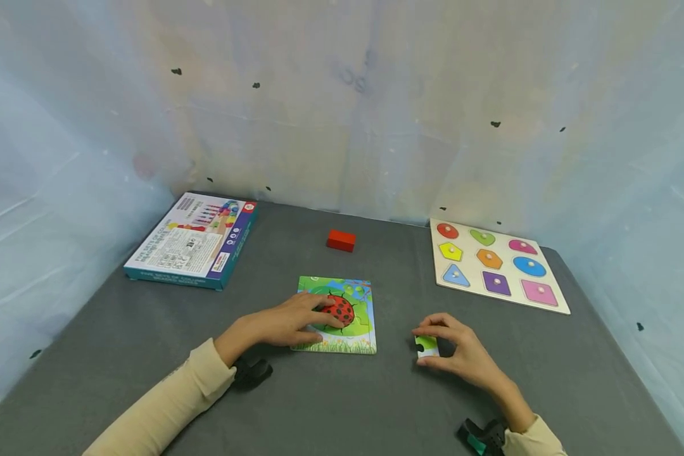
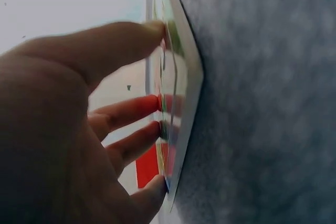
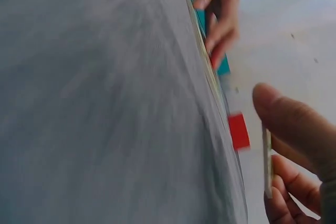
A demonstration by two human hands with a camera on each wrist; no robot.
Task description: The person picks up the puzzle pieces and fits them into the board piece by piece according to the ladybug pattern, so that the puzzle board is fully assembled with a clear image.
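A square ladybug jigsaw puzzle [image 1: 359, 342] lies flat on the dark table, its picture red and black on green. My left hand [image 1: 296, 320] rests on its left part with fingers spread, and the left wrist view shows the fingertips touching the puzzle's surface [image 2: 178, 77]. To the right of the puzzle, my right hand [image 1: 458, 351] pinches a green and white jigsaw piece [image 1: 427, 346] between thumb and fingers. Seen edge-on in the right wrist view, the piece [image 3: 267, 166] is held off the table.
A red block [image 1: 341, 240] lies behind the puzzle. On the left is a flat toy box [image 1: 177, 244] with a teal side. A wooden shape board [image 1: 513, 297] with coloured knobbed pieces lies at the back right. Pale sheeting [image 1: 342, 126] hangs behind the table.
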